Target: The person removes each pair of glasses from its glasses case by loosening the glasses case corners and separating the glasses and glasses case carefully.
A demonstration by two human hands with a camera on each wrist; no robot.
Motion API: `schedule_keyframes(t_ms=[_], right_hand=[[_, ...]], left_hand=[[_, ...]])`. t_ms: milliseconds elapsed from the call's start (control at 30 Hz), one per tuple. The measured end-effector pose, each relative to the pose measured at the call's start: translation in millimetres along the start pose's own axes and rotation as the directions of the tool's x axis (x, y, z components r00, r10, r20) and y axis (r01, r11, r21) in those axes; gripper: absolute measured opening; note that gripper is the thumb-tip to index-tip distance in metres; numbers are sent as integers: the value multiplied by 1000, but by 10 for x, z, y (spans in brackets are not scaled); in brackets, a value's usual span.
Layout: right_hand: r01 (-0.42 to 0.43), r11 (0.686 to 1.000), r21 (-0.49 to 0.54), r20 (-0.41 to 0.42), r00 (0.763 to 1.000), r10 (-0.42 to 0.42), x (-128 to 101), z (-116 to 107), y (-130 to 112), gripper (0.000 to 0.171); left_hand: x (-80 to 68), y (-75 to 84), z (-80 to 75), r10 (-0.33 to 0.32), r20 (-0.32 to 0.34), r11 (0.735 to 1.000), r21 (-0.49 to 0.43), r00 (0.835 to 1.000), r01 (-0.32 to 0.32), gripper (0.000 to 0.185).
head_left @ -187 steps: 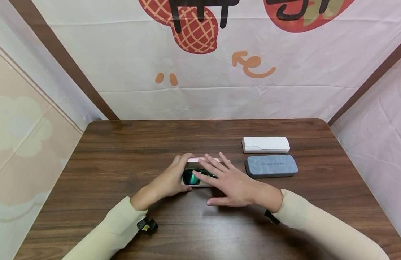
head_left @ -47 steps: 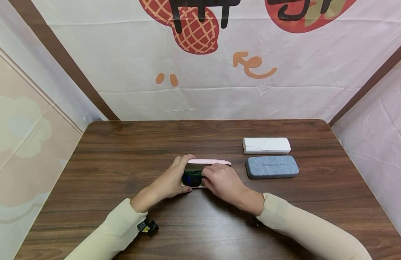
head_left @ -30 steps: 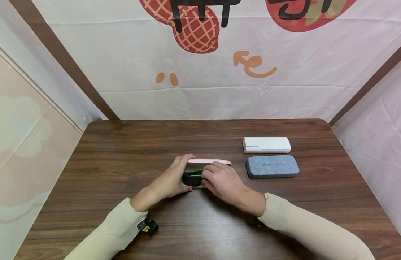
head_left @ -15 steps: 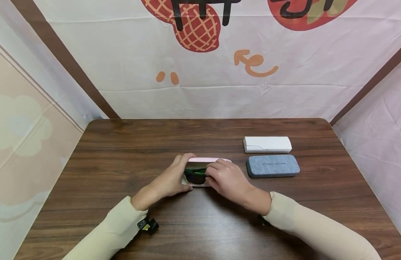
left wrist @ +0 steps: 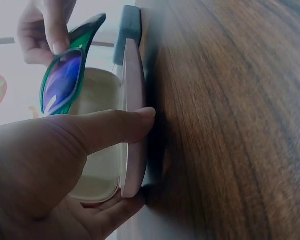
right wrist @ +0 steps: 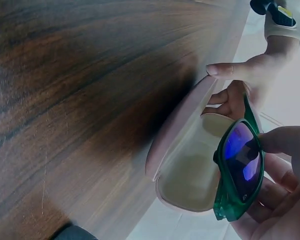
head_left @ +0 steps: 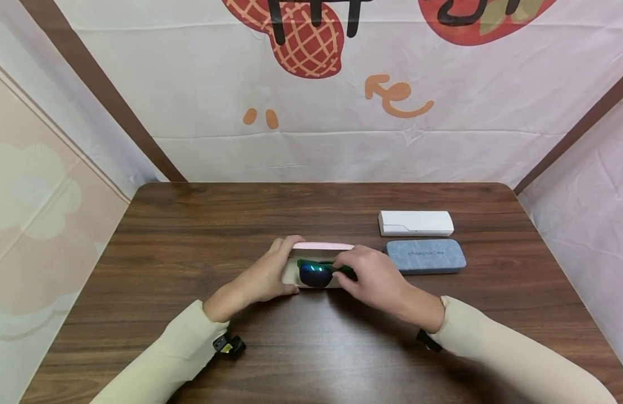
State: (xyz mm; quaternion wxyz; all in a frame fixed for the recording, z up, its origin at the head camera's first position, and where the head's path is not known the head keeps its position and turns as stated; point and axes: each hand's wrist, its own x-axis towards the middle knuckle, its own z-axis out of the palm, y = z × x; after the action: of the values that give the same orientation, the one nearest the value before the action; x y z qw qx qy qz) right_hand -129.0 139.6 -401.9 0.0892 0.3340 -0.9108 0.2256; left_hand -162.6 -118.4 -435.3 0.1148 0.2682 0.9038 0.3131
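My left hand grips the left end of an open pink glasses case, its thumb along the near edge. In the left wrist view the cream lining shows inside the case. My right hand pinches a pair of green-framed sunglasses with blue mirrored lenses. Both wrist views show the sunglasses raised over the case's hollow, apart from the lining. One lens is partly hidden behind the right fingers in the head view.
To the right of the right hand lies a closed blue glasses case with lettering on its lid. Behind it sits a closed white case. All stand on a brown wooden table, with a printed cloth hanging behind its far edge.
Earlier my right hand was spread above the sunglasses lying in the case. It then took hold of them and has now lifted them and shifted right. My left hand stays on the case.
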Motion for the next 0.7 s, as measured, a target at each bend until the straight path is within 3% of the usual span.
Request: schedule_keyframes(t_ms=[367,700], right_hand=[[-11,995,100,53,999,6,-44,-21,-54,6],[27,991,131,109,993,-41,-86,62,-154,5]], left_hand=[[45,-88,-51,55,25,998,-32,998,-55,98],[68,-114,-68,38,54,998,-46,998,-35,98]])
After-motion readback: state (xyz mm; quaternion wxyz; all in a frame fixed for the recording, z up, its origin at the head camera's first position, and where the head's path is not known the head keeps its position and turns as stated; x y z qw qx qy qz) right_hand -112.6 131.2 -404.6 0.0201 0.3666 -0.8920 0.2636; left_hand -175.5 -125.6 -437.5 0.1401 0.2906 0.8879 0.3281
